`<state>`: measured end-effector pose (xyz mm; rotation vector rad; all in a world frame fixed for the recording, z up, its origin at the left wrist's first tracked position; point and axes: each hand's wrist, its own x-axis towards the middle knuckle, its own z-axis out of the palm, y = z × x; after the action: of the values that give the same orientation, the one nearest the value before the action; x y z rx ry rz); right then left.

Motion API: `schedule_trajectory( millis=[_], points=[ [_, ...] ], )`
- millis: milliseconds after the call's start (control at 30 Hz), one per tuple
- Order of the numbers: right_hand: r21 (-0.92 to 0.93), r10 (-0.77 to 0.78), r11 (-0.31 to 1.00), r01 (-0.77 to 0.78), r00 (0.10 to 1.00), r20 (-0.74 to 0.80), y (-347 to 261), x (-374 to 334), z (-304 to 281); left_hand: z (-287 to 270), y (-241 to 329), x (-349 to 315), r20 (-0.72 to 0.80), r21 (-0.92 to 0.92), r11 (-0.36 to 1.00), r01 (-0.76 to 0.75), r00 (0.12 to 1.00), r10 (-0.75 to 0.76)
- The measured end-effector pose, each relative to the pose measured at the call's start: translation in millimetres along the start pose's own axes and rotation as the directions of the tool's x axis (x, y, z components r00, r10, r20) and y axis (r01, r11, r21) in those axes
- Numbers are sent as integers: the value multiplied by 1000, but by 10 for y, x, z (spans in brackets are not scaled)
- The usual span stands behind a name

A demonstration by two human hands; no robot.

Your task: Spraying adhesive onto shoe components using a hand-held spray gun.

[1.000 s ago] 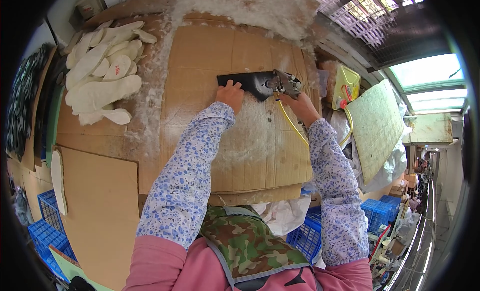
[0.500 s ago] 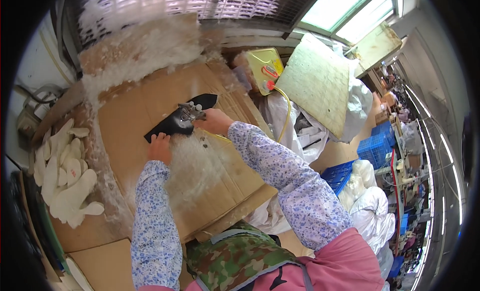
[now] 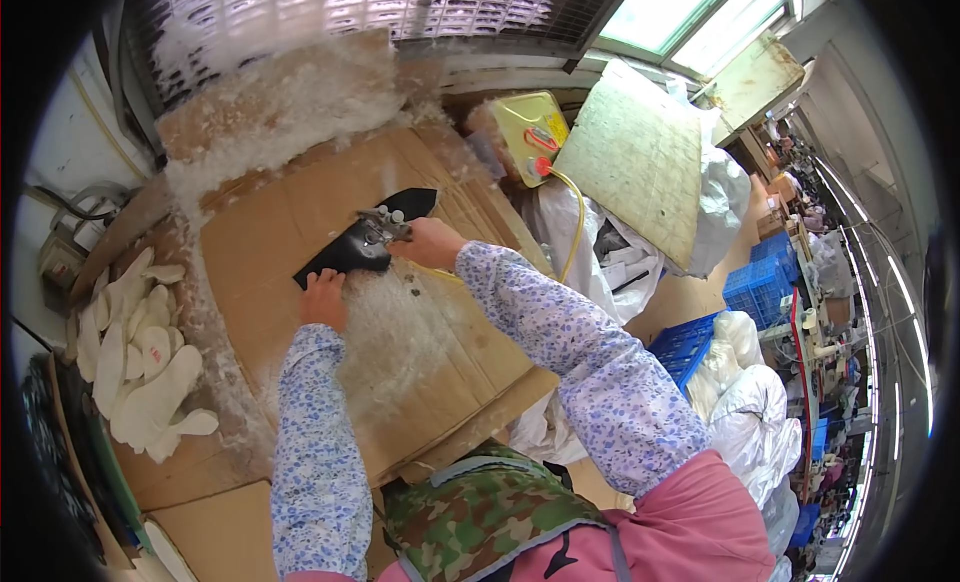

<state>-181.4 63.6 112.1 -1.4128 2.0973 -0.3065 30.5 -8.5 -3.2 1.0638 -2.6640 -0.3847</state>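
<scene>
A pointed black sheet piece (image 3: 335, 259) lies at a slant over the cardboard (image 3: 270, 222). My left hand (image 3: 324, 300) holds its near edge, with the fingertips on top; the underside of the grip is hidden. In my right hand (image 3: 430, 244) is a metal spray gun (image 3: 383, 225), held low over the middle of the black piece. My fingers are wrapped round its handle, and a thin yellow hose (image 3: 437, 275) shows under my wrist. Whitish fuzzy residue (image 3: 385, 342) coats the cardboard near my hands.
White glove-shaped pieces (image 3: 160, 382) are heaped at the left. Behind and right stand a yellow can (image 3: 520, 132) with a red cap and hose (image 3: 577, 222), a leaning pale board (image 3: 640, 152) and white plastic bags (image 3: 560, 222). Blue crates (image 3: 757, 292) stand farther right.
The whole view has shifted slightly. Both hands, the spray gun and the black piece keep nearly the same places on the cardboard.
</scene>
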Motion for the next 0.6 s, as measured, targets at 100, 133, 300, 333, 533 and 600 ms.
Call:
schedule_trajectory(
  millis=[100,133,300,333,533,600],
  points=[
    [-4,-10,1000,10,1000,5,-25,2,19,17,-30,-36,-20,2,1000,6,1000,-6],
    [0,-13,1000,13,1000,10,-31,5,28,28,-39,-46,-30,15,1000,8,1000,-8],
    [62,-64,996,64,998,-3,90,78,87,91,-51,-7,-27,17,999,39,999,-38],
    [76,-66,995,66,998,0,77,81,99,102,-87,-31,-53,12,999,31,998,-31],
    [119,-116,986,118,993,-18,99,48,42,62,-29,-24,-53,0,998,56,997,-56],
    [134,-111,985,112,994,-16,96,35,24,19,20,-18,-47,-3,998,67,997,-67]
  ],
)
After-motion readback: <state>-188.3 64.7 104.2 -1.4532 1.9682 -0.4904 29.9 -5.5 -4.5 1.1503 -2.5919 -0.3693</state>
